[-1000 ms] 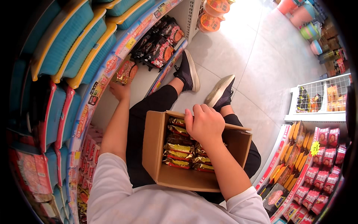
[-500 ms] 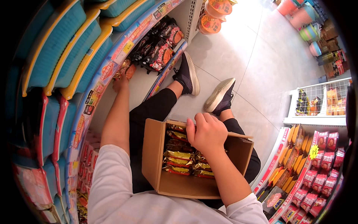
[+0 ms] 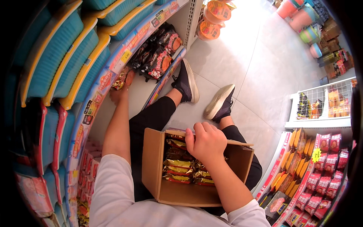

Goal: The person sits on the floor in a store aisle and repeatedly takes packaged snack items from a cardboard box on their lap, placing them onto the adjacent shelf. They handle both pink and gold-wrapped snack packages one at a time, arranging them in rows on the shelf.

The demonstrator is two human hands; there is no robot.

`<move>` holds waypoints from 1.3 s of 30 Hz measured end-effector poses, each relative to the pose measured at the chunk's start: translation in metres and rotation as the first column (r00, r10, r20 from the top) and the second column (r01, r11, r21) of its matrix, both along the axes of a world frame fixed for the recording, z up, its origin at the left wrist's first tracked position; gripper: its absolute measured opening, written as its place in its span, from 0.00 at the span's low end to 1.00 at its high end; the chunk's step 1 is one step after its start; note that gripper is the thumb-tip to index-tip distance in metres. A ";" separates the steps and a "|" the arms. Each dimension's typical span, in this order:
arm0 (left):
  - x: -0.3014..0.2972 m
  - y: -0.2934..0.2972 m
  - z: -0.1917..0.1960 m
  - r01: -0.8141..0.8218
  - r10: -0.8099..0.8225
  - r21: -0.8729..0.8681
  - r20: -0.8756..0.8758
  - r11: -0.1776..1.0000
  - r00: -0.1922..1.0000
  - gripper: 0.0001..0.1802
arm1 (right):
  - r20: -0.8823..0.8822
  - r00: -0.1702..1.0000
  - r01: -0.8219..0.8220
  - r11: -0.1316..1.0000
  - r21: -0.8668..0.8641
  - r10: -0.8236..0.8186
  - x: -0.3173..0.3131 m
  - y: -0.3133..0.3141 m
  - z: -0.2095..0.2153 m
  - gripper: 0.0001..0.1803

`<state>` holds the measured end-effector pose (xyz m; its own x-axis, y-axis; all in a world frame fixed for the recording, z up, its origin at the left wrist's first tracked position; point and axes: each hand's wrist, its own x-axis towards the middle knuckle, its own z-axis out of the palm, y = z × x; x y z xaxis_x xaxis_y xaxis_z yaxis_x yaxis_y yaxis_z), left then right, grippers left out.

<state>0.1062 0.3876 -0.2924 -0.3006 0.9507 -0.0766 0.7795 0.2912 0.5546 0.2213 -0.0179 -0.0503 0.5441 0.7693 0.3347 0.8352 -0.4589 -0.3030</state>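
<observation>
An uncapped cardboard box (image 3: 151, 166) rests on my lap, holding rows of gold, red and brown packets (image 3: 179, 168). My right hand (image 3: 208, 142) is closed over its far rim, fingers curled round the edge. My left arm reaches into the low shelf on the left. There my left hand (image 3: 118, 97) is right by a gold-and-red packet (image 3: 121, 79); its fingers are partly hidden, so I cannot tell whether they grip it. Farther along that shelf lie several black-and-red packets (image 3: 160, 56).
Blue tubs with yellow rims (image 3: 72, 56) fill the shelf above my left arm. Orange-lidded bowls (image 3: 209, 30) hang over the shelf's far end. On the right stand a wire basket (image 3: 314, 104) and racks of red packets (image 3: 322, 185). My shoes (image 3: 221, 102) are on the tiled floor (image 3: 242, 49).
My left hand has drawn back slightly toward me beside the gold-and-red packet. My right hand keeps its hold on the box rim. The whole view has shifted a little.
</observation>
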 end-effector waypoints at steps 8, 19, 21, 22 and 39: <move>-0.039 0.030 -0.042 0.084 -0.082 -0.107 0.029 0.991 0.996 0.60 | 0.009 1.000 -0.005 1.000 0.009 0.005 -0.002 0.002 -0.004 0.18; -0.047 -0.197 0.184 0.570 -0.692 0.441 0.628 0.694 0.356 0.11 | 0.025 0.999 -0.023 0.996 0.081 0.021 -0.004 -0.005 -0.001 0.12; -0.033 -0.233 0.233 0.643 -0.826 0.538 0.477 0.545 0.301 0.09 | 0.040 0.998 -0.053 0.984 0.169 0.047 -0.005 -0.005 -0.002 0.11; -0.026 -0.243 0.253 0.728 -0.919 0.568 0.307 0.385 0.246 0.09 | 0.034 0.992 -0.129 0.943 0.307 0.124 -0.005 -0.005 -0.002 0.11; 0.012 -0.312 0.264 0.987 -0.940 0.155 -0.341 -0.034 0.021 0.21 | -0.584 0.731 -0.680 0.447 -0.581 0.353 -0.077 -0.029 -0.090 0.39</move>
